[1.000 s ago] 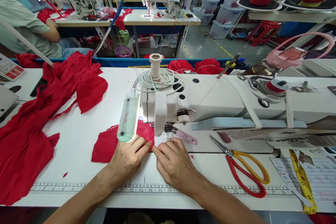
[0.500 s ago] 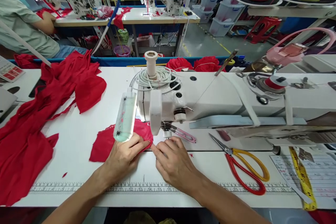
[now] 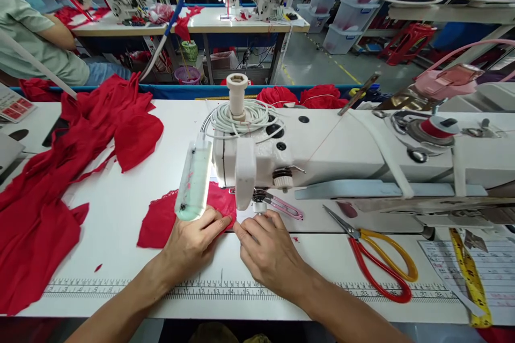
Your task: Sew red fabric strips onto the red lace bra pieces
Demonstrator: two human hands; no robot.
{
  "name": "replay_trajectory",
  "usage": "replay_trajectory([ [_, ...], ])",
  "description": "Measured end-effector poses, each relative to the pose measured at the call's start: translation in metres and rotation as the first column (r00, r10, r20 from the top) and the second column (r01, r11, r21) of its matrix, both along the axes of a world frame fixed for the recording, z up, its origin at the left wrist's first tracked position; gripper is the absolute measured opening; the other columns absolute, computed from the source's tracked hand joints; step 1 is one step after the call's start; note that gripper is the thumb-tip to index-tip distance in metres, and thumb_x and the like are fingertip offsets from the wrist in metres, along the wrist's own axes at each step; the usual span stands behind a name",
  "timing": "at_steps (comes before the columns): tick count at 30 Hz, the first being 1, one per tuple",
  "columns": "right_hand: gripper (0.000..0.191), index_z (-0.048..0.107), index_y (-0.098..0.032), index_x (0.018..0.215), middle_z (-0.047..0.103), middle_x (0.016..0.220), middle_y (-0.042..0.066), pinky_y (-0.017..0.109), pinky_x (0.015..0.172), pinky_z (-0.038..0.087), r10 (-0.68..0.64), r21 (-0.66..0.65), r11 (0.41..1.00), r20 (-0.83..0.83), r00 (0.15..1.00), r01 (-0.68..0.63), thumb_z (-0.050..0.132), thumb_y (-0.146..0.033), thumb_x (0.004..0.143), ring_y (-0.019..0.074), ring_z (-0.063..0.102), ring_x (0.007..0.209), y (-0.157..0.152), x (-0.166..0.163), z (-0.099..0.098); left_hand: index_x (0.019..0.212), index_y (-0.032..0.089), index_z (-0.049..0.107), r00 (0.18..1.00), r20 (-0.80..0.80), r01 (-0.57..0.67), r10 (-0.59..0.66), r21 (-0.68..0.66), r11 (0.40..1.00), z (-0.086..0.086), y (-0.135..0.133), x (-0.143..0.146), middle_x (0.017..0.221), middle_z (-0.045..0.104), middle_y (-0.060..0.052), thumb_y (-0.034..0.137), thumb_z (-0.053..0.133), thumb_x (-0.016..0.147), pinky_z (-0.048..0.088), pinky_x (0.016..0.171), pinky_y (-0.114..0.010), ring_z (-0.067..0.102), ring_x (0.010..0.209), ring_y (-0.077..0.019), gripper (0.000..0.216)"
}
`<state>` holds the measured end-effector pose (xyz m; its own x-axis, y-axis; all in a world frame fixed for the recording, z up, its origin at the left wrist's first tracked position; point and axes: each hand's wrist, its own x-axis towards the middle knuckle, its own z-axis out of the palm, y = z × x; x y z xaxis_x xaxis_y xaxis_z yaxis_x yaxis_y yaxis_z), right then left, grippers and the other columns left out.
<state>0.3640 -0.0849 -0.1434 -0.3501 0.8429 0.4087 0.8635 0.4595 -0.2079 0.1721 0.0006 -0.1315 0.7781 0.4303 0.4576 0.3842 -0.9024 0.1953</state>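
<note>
A small red lace-edged fabric piece (image 3: 161, 220) lies on the white table under the head of a white sewing machine (image 3: 322, 155). My left hand (image 3: 193, 244) lies flat on the fabric's right part, fingers stretched toward the needle area. My right hand (image 3: 267, 252) rests just right of it, fingertips pressed down at the fabric's edge below the presser foot (image 3: 257, 204). The fingertips of both hands nearly meet. A pale green lamp tube (image 3: 195, 182) hangs over the fabric and hides part of it.
A large heap of red cloth (image 3: 60, 171) covers the table's left. Pink thread snips (image 3: 284, 206), red-and-yellow scissors (image 3: 378, 260) and a yellow tape measure (image 3: 470, 273) lie to the right. A ruler strip (image 3: 100, 289) runs along the front edge. Another person (image 3: 36, 37) sits at back left.
Both hands stay pressed on the red fabric at the needle; only the head camera has shifted slightly.
</note>
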Motion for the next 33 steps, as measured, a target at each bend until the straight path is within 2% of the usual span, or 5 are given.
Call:
replay_trajectory([
  [6,0.024,0.062,-0.013,0.109,0.057,0.085,0.004,0.039,0.084,0.031,-0.003,-0.001,1.0,0.006,1.0,0.003,0.051,-0.009,0.089,0.0194,0.046,0.078,0.0,0.0,0.001,0.105,0.017,0.063,0.999,0.015,-0.031,0.031,-0.003,1.0,0.001,-0.001,0.001,0.083,0.07,-0.001,0.002,0.046,0.092,0.043,0.078,-0.036,0.063,0.072,-0.0144,0.027],
  [17,0.027,0.062,-0.013,0.112,0.059,0.085,0.005,0.039,0.084,0.031,-0.003,-0.009,1.0,-0.008,1.0,0.003,0.048,-0.008,0.09,0.0196,0.046,0.078,0.0,-0.001,0.002,0.101,0.013,0.066,0.999,-0.038,-0.01,0.015,0.123,0.992,0.004,-0.001,0.004,0.08,0.068,-0.003,0.004,0.048,0.094,0.043,0.074,-0.037,0.058,0.069,-0.0154,0.021],
  [25,0.033,0.063,-0.016,0.121,0.061,0.084,0.003,0.04,0.087,0.032,-0.045,0.03,0.998,-0.147,0.988,0.05,0.047,-0.008,0.093,0.0184,0.049,0.078,-0.002,0.001,0.002,0.1,0.012,0.068,0.997,-0.059,-0.029,0.044,0.24,0.97,-0.001,-0.007,0.008,0.081,0.068,-0.005,0.003,0.046,0.093,0.037,0.102,-0.066,0.06,0.089,-0.0235,0.025],
  [28,0.041,0.058,-0.019,0.131,0.064,0.092,0.004,0.039,0.086,0.032,-0.069,0.015,0.997,-0.152,0.986,0.072,0.046,-0.008,0.093,0.019,0.051,0.082,-0.002,0.001,0.003,0.103,0.013,0.067,0.994,-0.082,-0.05,0.068,0.211,0.976,-0.006,-0.011,0.007,0.084,0.069,-0.005,0.006,0.047,0.094,0.042,0.1,-0.064,0.06,0.088,-0.0223,0.023],
  [33,0.036,0.061,-0.013,0.126,0.064,0.09,0.006,0.041,0.09,0.031,-0.035,-0.011,0.999,0.054,0.998,0.036,0.049,-0.01,0.092,0.0206,0.049,0.082,0.004,0.001,0.008,0.106,0.012,0.066,0.992,-0.12,-0.013,0.028,0.124,0.992,0.007,-0.013,0.002,0.09,0.069,-0.008,0.015,0.049,0.095,0.053,0.088,-0.053,0.062,0.09,-0.0236,0.021],
])
